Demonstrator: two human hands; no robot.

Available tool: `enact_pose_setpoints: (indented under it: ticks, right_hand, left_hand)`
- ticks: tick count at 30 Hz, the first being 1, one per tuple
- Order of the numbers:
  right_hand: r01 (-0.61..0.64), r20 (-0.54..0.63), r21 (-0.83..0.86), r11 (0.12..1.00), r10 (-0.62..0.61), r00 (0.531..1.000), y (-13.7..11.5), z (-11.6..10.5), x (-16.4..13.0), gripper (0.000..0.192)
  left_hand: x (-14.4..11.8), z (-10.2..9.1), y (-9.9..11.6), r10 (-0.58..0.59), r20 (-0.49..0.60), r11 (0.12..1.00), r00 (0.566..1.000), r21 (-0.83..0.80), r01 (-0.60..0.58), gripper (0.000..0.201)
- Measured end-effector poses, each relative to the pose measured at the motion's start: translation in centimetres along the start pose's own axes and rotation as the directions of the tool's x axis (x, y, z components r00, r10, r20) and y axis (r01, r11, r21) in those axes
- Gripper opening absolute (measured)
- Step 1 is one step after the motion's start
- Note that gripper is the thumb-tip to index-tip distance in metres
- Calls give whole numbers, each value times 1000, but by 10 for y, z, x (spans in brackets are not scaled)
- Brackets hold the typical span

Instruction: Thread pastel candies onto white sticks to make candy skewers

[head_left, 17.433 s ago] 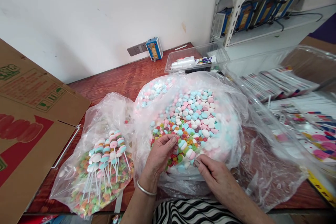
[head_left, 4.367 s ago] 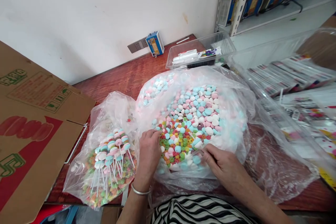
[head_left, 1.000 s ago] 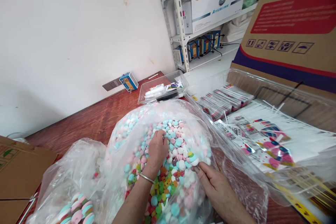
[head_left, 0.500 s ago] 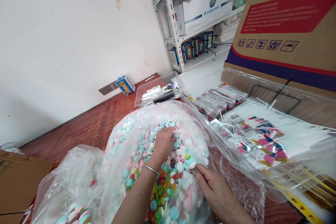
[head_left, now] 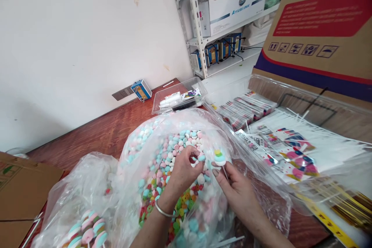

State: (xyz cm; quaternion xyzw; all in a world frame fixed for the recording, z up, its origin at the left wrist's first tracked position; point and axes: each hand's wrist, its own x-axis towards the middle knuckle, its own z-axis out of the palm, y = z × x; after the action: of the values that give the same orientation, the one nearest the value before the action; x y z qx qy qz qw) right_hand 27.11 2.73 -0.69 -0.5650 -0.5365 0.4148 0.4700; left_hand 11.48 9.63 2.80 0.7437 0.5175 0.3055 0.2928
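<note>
Stick point(head_left: 224, 171) pinched in right hand point(head_left: 236, 190), few candies threaded; blue candy point(head_left: 201, 158) pinched by left hand point(head_left: 183, 170); finished skewers point(head_left: 87, 231) bagged left, big bag point(head_left: 174, 186) mostly full

Both forearms come up from the near edge and converge toward the middle of the view. The left hand point(head_left: 186, 170) is raised with its back toward the camera, fingers curled and the fingertips point(head_left: 194, 154) drawn together in a pinch; a thin bangle circles the left wrist. The right hand point(head_left: 236, 188) lies just to its right, palm down, thumb and forefinger pressed together at the tip, the other fingers loosely folded.
</note>
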Motion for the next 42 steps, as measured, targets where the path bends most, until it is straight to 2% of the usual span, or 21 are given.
enact_pose_setpoints:
  ticks: [3,6,8,11,15,19,21,31,33,36,39,42]
  right_hand:
    - [33,50,0,999,-33,998,-8,6,2,19]
    - [52,95,47,998,-56,994,-12,14,-2,19]
    - [55,101,53,997,-61,993,-13,18,-6,20]
    - [71,121,-3,997,-70,990,-16,19,-11,23]
    - [93,210,-141,986,-62,976,-22,15,-22,28]
    - [134,429,-214,968,-30,903,-26,12,-38,30]
    - [128,483,-220,967,-6,876,-28,15,-44,31]
    - [29,479,-142,989,43,877,-36,22,-44,31]
    - [-23,491,-104,994,72,868,-38,22,-44,32]
    - [-177,530,-15,984,158,833,-40,22,-44,32]
    - [-343,561,58,938,253,788,-41,24,-43,33]
    - [-447,582,97,889,314,750,-41,26,-44,33]
  left_hand:
    - [-28,-4,13,-91,71,945,993,-307,109,19]
    - [-49,-5,14,-170,187,745,968,-618,250,32]
    - [-58,-4,13,-215,215,625,953,-719,304,37]
    - [-67,-2,10,-300,148,565,942,-769,300,38]
    - [-74,-5,5,-438,27,553,898,-779,294,36]
    - [-78,-13,-1,-499,-90,550,862,-801,235,31]
    - [-80,-15,-3,-504,-118,561,856,-798,220,28]
    - [-83,-16,-4,-497,-158,605,854,-768,210,24]
    - [-83,-15,-6,-481,-169,632,860,-747,206,22]
    - [-86,-12,-11,-430,-171,669,887,-720,185,19]
    - [-88,-9,-14,-372,-167,692,913,-706,153,19]
    - [-90,-8,-16,-339,-168,717,926,-683,139,16]
